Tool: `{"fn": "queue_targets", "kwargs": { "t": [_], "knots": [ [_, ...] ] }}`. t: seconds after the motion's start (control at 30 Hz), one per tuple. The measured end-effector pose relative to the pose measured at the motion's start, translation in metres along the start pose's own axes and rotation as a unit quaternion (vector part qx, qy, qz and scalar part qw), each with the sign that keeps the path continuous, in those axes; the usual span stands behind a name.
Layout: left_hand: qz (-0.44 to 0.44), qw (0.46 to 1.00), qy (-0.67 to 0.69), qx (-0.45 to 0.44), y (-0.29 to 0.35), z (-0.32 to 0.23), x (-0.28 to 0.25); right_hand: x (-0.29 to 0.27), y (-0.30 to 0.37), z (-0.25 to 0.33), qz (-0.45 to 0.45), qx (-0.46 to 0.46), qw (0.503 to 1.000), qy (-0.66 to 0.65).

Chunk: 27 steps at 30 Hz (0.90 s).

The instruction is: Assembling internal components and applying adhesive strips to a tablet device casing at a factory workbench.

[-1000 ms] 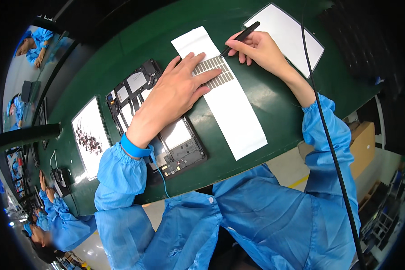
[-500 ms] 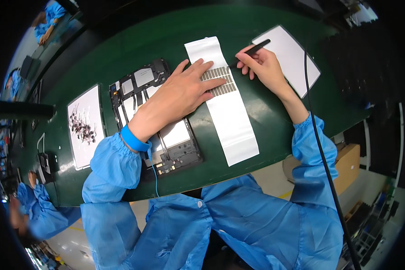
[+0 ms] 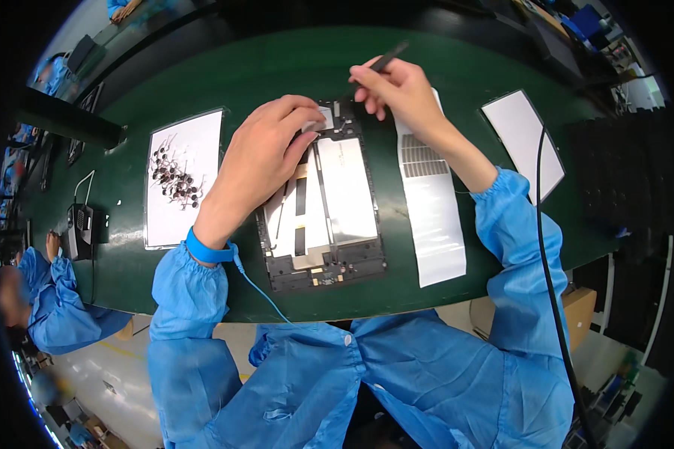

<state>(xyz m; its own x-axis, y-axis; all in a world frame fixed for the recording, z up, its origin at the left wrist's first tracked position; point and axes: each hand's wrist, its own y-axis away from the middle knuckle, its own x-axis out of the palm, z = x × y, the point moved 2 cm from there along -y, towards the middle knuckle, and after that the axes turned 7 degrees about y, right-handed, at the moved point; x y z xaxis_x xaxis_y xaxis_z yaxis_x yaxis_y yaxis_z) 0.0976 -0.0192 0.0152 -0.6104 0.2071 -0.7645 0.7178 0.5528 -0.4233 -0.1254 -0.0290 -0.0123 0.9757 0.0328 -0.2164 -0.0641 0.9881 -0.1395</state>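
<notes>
An opened tablet (image 3: 344, 179) with a black frame, silver panels and dark ribbon strips lies on the green bench in front of me. Over its upper left end is my left hand (image 3: 266, 146), thumb apart from the bent fingers, fingertips at a pale label on the tablet. My right hand (image 3: 401, 90) pinches black tweezers (image 3: 389, 57), their lower end just above the tablet's top right corner. To the right of the tablet, partly under my right forearm, lies a long white backing strip (image 3: 436, 232) with rows of grey adhesive pads (image 3: 424, 157).
A white sheet (image 3: 165, 228) at left bears several small black parts with wires (image 3: 176, 179). Another white sheet (image 3: 524, 142) lies at right, crossed by a black cable (image 3: 544, 247). A blue wrist strap (image 3: 208, 248) trails a cord. A co-worker's sleeve (image 3: 67, 318) shows at left.
Both hands have left the white strip for the tablet's upper end, the tweezers moving left with my right hand. My left hand no longer presses the pads. The whole view has shifted.
</notes>
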Motion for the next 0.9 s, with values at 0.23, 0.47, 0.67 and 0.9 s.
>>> {"fn": "queue_targets", "kwargs": {
  "t": [0.23, 0.47, 0.67, 0.9],
  "knots": [
    [-0.040, 0.999, -0.013, -0.031, 0.015, 0.018, 0.010, 0.011, -0.010, -0.032, -0.002, 0.010, 0.999, -0.040],
    [-0.041, 0.999, -0.020, -0.017, 0.014, 0.021, 0.014, 0.012, -0.014, -0.032, 0.025, 0.016, 1.000, -0.007],
    [-0.037, 0.998, -0.042, -0.011, 0.016, 0.022, 0.015, 0.014, -0.014, -0.030, 0.028, 0.008, 0.999, 0.018],
    [-0.025, 0.998, -0.050, -0.012, 0.016, 0.020, 0.016, 0.014, -0.012, -0.029, 0.026, 0.016, 0.999, 0.011]
  ]
}}
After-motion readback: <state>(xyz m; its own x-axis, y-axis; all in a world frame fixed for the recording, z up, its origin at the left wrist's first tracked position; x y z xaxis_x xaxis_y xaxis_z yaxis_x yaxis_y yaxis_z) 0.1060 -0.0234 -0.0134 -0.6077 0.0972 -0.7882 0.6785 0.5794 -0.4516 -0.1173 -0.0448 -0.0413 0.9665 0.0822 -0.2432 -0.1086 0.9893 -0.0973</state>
